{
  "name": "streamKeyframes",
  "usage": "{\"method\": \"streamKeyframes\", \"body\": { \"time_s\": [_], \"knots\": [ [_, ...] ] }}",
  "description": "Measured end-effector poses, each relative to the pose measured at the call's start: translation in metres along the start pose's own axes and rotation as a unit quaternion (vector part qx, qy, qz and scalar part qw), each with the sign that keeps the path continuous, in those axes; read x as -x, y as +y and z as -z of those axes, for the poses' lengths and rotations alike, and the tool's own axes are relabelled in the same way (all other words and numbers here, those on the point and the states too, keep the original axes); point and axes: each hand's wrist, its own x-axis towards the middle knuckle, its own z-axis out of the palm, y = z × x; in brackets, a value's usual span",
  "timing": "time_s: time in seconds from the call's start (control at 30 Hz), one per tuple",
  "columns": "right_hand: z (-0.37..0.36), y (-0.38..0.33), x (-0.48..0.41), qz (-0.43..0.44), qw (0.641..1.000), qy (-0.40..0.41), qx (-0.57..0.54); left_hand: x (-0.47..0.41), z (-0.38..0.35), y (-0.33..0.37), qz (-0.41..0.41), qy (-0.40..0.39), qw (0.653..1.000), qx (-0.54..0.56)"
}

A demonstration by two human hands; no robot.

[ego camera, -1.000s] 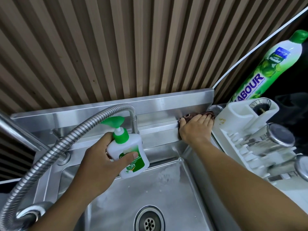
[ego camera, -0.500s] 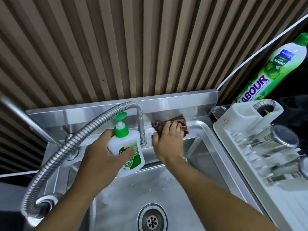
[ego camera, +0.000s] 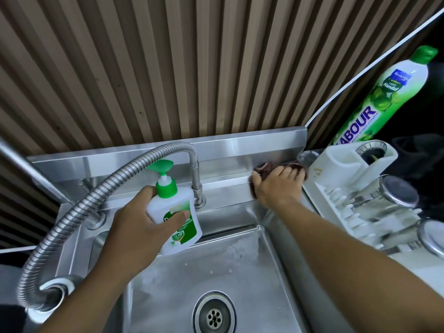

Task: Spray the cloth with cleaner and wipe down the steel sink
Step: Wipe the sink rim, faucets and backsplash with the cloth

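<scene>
Behind, slatted wall [ego camera: 192,68]: brown vertical battens fill the upper frame above the steel upstand.
Steel sink [ego camera: 240,267]: one square basin, its floor wet and faintly sudsy; the wiping is at the right end of the back ledge.
Dish rack [ego camera: 336,164]: white plastic, hard against the sink's right rim and loaded with steel cups [ego camera: 394,195]; it hems in that corner and leaves little room on that side.
Flexible tap hose [ego camera: 96,195]: ribbed metal, arching in from the left to an upright at mid-width on the back ledge; probably the main obstacle to a sweep leftwards along the ledge.
Dish-liquid bottle [ego camera: 374,99]: tall and green-capped, behind the rack, well apart from the work.
Left hand [ego camera: 137,227]: wrapped round the pump bottle [ego camera: 173,212], thumb across the label, holding it over the back-left of the basin.
Pump bottle: white plastic with a green pump head; likely light and slippery under wet fingers, best gripped round the body as shown.
Right hand [ego camera: 276,186]: fingers straight and laid flat, thumb splayed, pressing the cloth [ego camera: 263,169] onto the ledge.
Cloth: dark brown, soft and limp, mostly hidden under the fingers; likely to bunch unless kept flat beneath the palm.
Drain [ego camera: 214,313]: perforated strainer in the basin floor, uncovered.
</scene>
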Motion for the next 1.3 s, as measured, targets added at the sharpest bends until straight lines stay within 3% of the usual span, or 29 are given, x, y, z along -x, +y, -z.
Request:
{"method": "streamKeyframes", "body": {
  "time_s": [0.17,0.33,0.53,0.67,0.8,0.87,1.0,1.13,1.3],
  "knots": [
    [0.002,0.017,-0.022,0.009,0.998,-0.009,0.058,0.0,-0.001,-0.001,-0.005,-0.008,1.0,0.001],
    [-0.015,-0.007,0.0,-0.021,0.998,0.013,-0.06,-0.001,0.0,-0.004,-0.004,-0.012,1.0,0.015],
    [-0.019,-0.081,0.039,0.014,0.99,0.015,-0.136,-0.002,0.0,-0.005,-0.007,-0.009,1.0,0.017],
    [-0.025,-0.102,0.07,0.099,0.977,0.06,-0.179,-0.003,-0.001,-0.006,-0.013,-0.001,1.0,0.007],
    [-0.034,-0.069,0.07,0.246,0.953,0.082,-0.159,-0.003,-0.002,-0.006,-0.014,-0.005,1.0,0.005],
    [-0.033,-0.044,0.057,0.279,0.948,0.085,-0.131,-0.004,-0.003,-0.007,-0.015,-0.007,1.0,0.002],
    [-0.027,-0.013,0.027,0.173,0.977,0.084,-0.093,-0.006,-0.004,-0.007,-0.015,-0.007,1.0,-0.004],
    [-0.004,0.008,-0.008,0.039,0.999,-0.007,0.036,-0.007,-0.004,-0.007,-0.018,-0.005,1.0,-0.002],
    [0.015,0.009,-0.024,0.001,0.996,-0.063,0.07,-0.005,-0.004,-0.006,-0.019,-0.009,1.0,0.001]
  ]
}}
